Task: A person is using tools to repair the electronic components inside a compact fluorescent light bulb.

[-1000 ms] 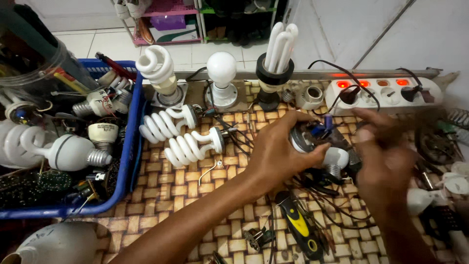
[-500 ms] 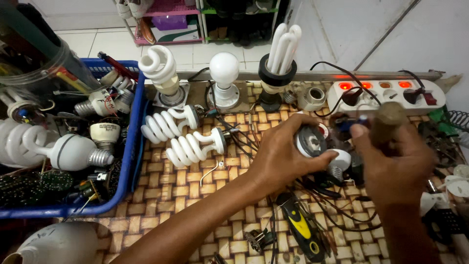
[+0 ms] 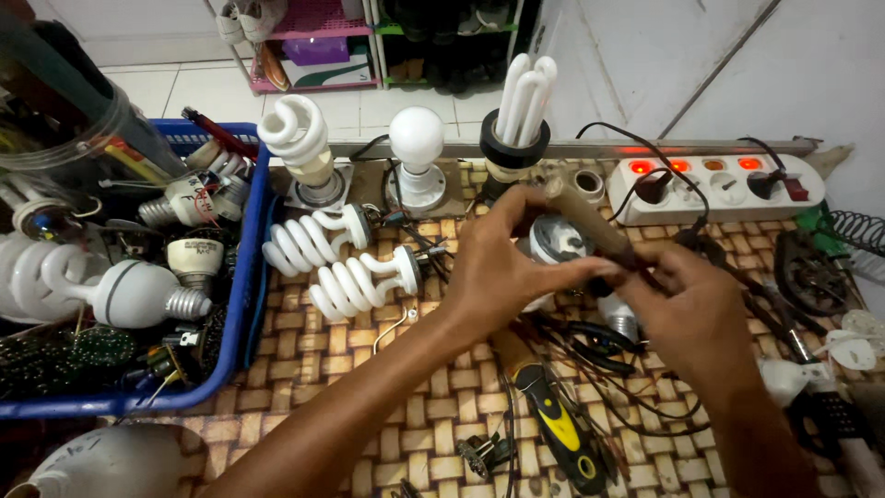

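Observation:
My left hand grips a small grey and white lamp base above a woven mat. My right hand holds a brown stick-shaped tool that slants up to the left across the lamp base. The tool's lower end is hidden between my fingers. Both hands meet over a tangle of black wires. Two spiral bulbs lie on the mat just left of my left hand.
A blue basket of old bulbs fills the left. A spiral bulb, a round bulb and a tube bulb stand in sockets behind. A white power strip glows red. A yellow-black tool lies near me.
My right hand has brought the brown tool left and down, from upright beside the lamp base to slanting across it. My left hand has kept hold of the base.

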